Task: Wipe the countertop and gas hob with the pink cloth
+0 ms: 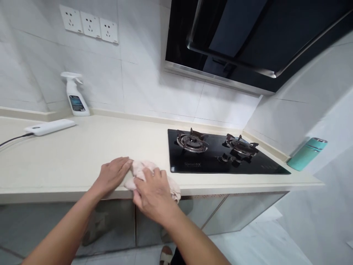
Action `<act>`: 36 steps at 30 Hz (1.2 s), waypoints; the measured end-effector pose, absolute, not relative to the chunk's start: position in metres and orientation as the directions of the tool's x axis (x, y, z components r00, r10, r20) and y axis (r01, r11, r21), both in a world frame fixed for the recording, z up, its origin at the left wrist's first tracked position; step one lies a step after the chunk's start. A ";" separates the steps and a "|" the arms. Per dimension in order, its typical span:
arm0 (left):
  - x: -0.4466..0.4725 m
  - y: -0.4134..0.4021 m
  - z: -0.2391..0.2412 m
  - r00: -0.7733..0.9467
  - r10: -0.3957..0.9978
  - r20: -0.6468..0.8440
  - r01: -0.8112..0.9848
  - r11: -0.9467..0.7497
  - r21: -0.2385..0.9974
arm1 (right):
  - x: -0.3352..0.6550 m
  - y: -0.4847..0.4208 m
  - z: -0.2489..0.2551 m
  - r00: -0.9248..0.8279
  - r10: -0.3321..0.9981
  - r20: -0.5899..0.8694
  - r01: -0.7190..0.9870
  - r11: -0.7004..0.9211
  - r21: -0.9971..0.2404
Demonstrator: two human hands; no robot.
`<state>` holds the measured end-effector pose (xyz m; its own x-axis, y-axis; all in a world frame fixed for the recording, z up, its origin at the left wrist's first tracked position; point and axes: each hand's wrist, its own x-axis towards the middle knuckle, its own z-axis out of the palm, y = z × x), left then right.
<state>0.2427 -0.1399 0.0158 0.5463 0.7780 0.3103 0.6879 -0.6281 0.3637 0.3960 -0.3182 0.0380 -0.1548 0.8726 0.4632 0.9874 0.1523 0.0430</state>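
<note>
Here, both hands bunch a pink cloth (pixel 140 170) at the counter (pixel 68 158) edge, left hand (pixel 112 173) pressing flat, right hand (pixel 153 193) clenched over it, gathering it up.

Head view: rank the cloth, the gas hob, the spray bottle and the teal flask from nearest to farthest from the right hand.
1. Cloth: under the right hand, at the counter's front edge.
2. Gas hob: to its right.
3. Spray bottle: far left, against the wall.
4. Teal flask: far right corner.
</note>
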 end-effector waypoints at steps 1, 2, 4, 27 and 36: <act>0.242 -0.138 0.016 0.539 0.783 0.310 0.693 -0.621 0.365 | 0.394 -0.316 0.038 -0.182 0.865 0.468 0.982 0.186 0.038; 0.241 -0.137 0.017 0.535 0.787 0.308 0.700 -0.617 0.360 | 0.397 -0.314 0.039 -0.194 0.860 0.471 0.978 0.207 0.024; 0.241 -0.137 0.017 0.539 0.787 0.300 0.713 -0.616 0.335 | 0.413 -0.314 0.040 -0.172 0.868 0.467 0.978 0.208 -0.026; 0.248 -0.154 0.018 0.564 0.776 0.282 0.698 -0.631 0.340 | 0.743 -0.485 0.000 0.472 0.711 0.521 0.857 -0.509 -0.082; 0.249 -0.160 0.018 0.583 0.747 0.320 0.674 -0.664 0.324 | 0.547 -0.375 0.015 0.110 0.817 0.566 0.987 -0.158 0.037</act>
